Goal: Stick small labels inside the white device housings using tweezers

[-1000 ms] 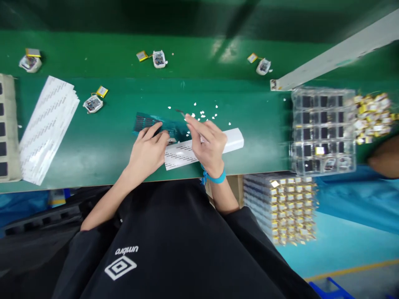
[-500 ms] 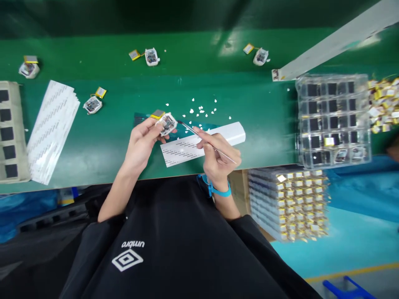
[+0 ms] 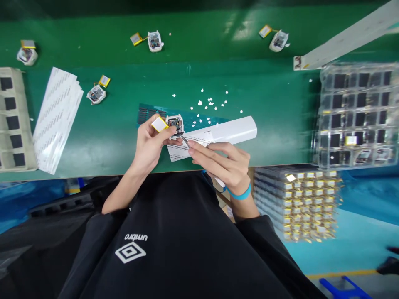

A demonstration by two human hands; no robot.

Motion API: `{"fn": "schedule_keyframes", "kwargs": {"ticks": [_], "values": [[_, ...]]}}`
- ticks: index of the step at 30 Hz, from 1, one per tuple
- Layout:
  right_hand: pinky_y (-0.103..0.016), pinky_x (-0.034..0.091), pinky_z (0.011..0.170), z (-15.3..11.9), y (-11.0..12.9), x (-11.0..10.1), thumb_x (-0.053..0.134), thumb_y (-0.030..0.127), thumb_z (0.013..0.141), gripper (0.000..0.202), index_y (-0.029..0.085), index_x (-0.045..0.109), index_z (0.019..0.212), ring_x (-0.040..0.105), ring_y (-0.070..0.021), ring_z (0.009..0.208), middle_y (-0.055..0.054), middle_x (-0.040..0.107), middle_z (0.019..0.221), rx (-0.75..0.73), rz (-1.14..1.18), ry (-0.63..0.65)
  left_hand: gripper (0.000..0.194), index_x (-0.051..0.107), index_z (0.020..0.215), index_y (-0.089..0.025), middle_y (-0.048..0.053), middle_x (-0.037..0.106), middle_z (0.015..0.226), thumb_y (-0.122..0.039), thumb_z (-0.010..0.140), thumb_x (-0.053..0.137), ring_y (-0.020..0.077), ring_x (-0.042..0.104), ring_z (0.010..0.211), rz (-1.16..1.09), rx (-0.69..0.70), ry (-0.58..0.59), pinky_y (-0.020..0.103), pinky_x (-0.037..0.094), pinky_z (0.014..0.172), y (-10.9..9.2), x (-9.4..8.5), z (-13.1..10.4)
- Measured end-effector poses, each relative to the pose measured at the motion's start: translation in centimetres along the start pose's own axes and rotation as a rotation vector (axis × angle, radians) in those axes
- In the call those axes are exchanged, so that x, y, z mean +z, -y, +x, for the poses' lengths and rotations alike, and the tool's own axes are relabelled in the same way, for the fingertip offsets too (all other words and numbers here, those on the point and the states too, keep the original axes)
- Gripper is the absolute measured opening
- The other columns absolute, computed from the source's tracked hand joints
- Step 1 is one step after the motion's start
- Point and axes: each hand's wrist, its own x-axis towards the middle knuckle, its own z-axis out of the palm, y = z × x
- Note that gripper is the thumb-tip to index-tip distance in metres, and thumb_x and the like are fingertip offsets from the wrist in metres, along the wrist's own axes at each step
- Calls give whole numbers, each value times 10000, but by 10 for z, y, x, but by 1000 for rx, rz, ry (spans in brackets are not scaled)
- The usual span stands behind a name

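My left hand [image 3: 151,141] is closed on a white smartwatch-like housing [image 3: 175,123] with a circuit board inside. A yellow-edged battery [image 3: 159,124] lies over my left fingers beside the housing. My right hand [image 3: 222,162] pinches slim metal tweezers [image 3: 185,141], whose tip reaches the housing's lower edge. Something small and dark shows at that tip; I cannot tell its kind. Below the hands lies a printed white adhesive sheet [image 3: 202,136], partly covered by my fingers. Behind the left hand is a blue film [image 3: 174,113] with black strips [image 3: 146,115] on it.
Small white bits [image 3: 210,101] are scattered past the sheet. More housings with batteries lie around, one at far left [image 3: 96,94] and one at back [image 3: 155,41]. A sheet stack [image 3: 57,120] and tray [image 3: 18,120] stand left; a clear tray [image 3: 358,116] stands right, above stacked trays [image 3: 302,203].
My left hand has turned the housing, so its open side and the battery face up more. The right hand has rolled over, bringing the tweezers' tip from beside the housing to its lower edge.
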Motion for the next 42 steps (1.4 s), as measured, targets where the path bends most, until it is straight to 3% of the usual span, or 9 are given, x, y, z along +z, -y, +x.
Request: {"fn": "schedule_keyframes", "kwargs": {"ticks": [5, 10, 16, 21, 25, 31, 36, 39, 42], "values": [[-323, 650, 662, 5, 2, -3, 769, 154, 1022, 342, 399, 816, 1256, 738, -175, 818, 109, 797, 1301, -154, -170, -19, 481, 500, 787, -216, -37, 624, 767, -378, 764, 951, 101, 648, 609, -145, -14, -77, 241, 645, 560, -6, 9, -2], [-306, 651, 739, 6, 7, -7, 794, 93, 982, 323, 294, 825, 1233, 721, -167, 841, 44, 837, 1269, -209, -245, -17, 571, 525, 703, -185, -60, 565, 678, -383, 648, 1057, 78, 611, 582, -236, 1, -109, 183, 617, 514, -11, 16, -3], [-311, 666, 729, 6, 5, -2, 816, 110, 969, 434, 302, 780, 1356, 727, -173, 838, 34, 839, 1270, -187, -181, -43, 589, 563, 701, -184, -66, 577, 671, -465, 654, 1078, 76, 640, 586, -224, 54, -121, 180, 652, 553, -7, 15, -5], [-315, 671, 709, 6, 2, 8, 731, 84, 1022, 464, 266, 710, 1448, 740, -180, 864, 4, 841, 1268, -126, -136, -111, 497, 707, 865, -192, -47, 702, 749, -545, 732, 1030, 71, 696, 545, -196, 129, -209, 156, 653, 553, 0, 20, -7], [-330, 673, 704, 5, 2, 12, 728, 57, 1003, 552, 241, 660, 1519, 737, -197, 847, -22, 852, 1237, -132, -103, -163, 502, 712, 922, -202, -48, 730, 774, -576, 760, 1006, 70, 699, 515, -149, 149, -250, 167, 667, 571, 2, 23, -9], [-318, 675, 743, 6, 3, 13, 696, 58, 1024, 513, 217, 661, 1511, 742, -193, 889, -24, 864, 1214, -98, -86, -162, 551, 684, 903, -209, -53, 747, 788, -593, 708, 1029, 99, 767, 606, -164, 98, -243, 180, 691, 628, 4, 19, -7], [-339, 666, 695, 1, 0, 10, 708, 87, 1026, 584, 245, 620, 1582, 737, -211, 873, -55, 869, 1191, -37, -61, -218, 584, 645, 910, -215, -50, 766, 799, -526, 659, 1072, 131, 811, 678, -203, 32, -121, 206, 706, 679, 2, 19, -12], [-345, 649, 633, -2, -1, 10, 683, 84, 1038, 586, 306, 625, 1577, 741, -210, 835, -33, 872, 1167, 18, -65, -278, 572, 637, 960, -229, -40, 761, 772, -534, 699, 1043, 142, 766, 586, -65, 54, -63, 255, 666, 574, -1, 3, 8], [-346, 621, 578, -3, -1, 11, 662, 93, 1050, 535, 309, 656, 1540, 734, -205, 786, -37, 874, 1141, 37, -71, -337, 605, 620, 1093, -274, -73, 734, 760, -449, 708, 1053, 117, 673, 552, 176, 224, -124, 285, 568, 521, -3, -49, 74]]}}
